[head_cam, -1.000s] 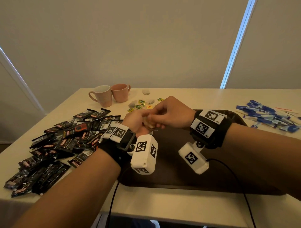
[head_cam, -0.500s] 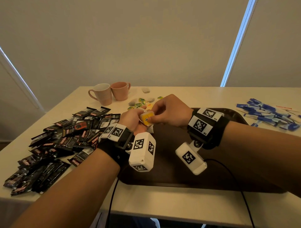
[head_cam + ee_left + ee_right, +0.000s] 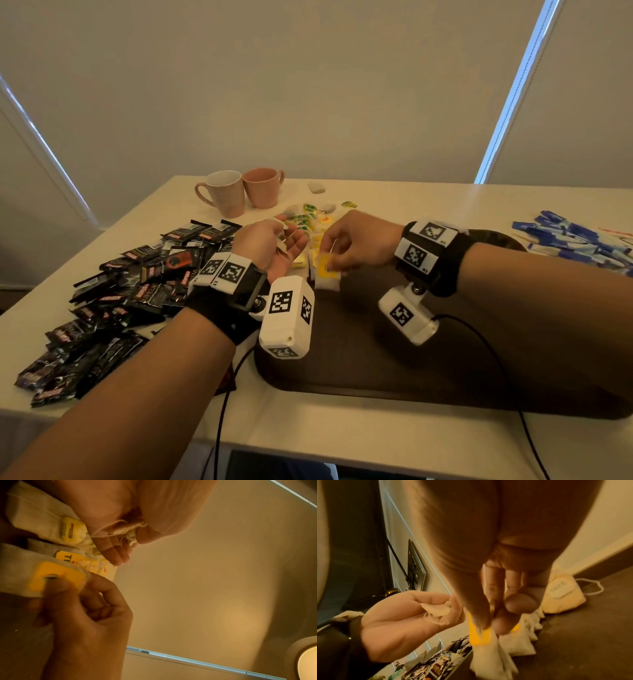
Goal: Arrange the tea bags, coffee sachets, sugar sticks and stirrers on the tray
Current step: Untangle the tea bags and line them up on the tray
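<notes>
My right hand pinches a white tea bag by its yellow tag and holds it just above the far left corner of the dark brown tray. The right wrist view shows this tea bag hanging from my thumb and fingers beside a row of tea bags lying on the tray. My left hand is palm up to the left, its fingers curled on a small white bag with loose string. Black coffee sachets are heaped on the left, and blue sugar sticks lie at the right.
Two mugs stand at the back of the white table. More tea bags with green and yellow tags lie loose behind my hands. Cables run off the table's front edge from both wrist cameras.
My hands were joined over the yellow-tagged tea bag and have drawn apart. The right hand took that bag down toward the tray, and the left turned palm up, keeping the small white bag.
</notes>
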{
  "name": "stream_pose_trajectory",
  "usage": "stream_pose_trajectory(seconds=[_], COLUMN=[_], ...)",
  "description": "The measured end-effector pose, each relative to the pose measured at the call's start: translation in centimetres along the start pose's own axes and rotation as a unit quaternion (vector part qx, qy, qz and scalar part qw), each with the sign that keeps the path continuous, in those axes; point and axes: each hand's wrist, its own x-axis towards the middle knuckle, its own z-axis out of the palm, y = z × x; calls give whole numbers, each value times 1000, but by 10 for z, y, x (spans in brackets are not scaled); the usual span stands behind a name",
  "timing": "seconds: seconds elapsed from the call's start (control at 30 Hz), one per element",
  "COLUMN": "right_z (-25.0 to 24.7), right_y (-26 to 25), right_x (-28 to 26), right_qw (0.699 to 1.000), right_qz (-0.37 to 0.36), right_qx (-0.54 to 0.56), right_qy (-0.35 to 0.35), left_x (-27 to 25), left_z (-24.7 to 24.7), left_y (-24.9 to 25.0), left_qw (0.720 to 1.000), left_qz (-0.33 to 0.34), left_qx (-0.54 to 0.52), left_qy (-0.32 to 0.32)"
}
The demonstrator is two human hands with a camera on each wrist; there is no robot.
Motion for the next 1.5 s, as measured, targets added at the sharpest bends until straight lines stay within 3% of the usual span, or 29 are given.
stream_pose_trajectory(seconds=[0.1, 0.27, 0.43, 0.7, 1.2, 1.4, 1.5], right_z=[8, 13, 14, 16, 10, -13, -3], right_y=[-6, -9, -5, -14, -9, -20, -32], right_x=[11, 24, 29, 35, 40, 4, -14], right_qw=[998, 970, 959, 959, 963, 973, 975], right_qz=[10, -5, -2, -28, -32, -110, -142], right_qx=[-46, -231, -270, -281, -267, -136, -123], right_qy=[-39, 73, 85, -32, 23, 153, 120], left_x=[0, -2, -2, -3, -9, -11, -16], left_z=[-3, -5, -3, -4, -4, -3, 7], left_y=[3, 5, 4, 4, 1, -4, -8], left_qw=[1000, 1000, 1000, 1000, 999, 995, 989], left_qz=[2, -2, -3, 3, -18, -74, -83], left_qx=[8, 10, 14, 8, -7, -42, -78], left_qy=[0, -6, -12, -26, -41, -60, -93])
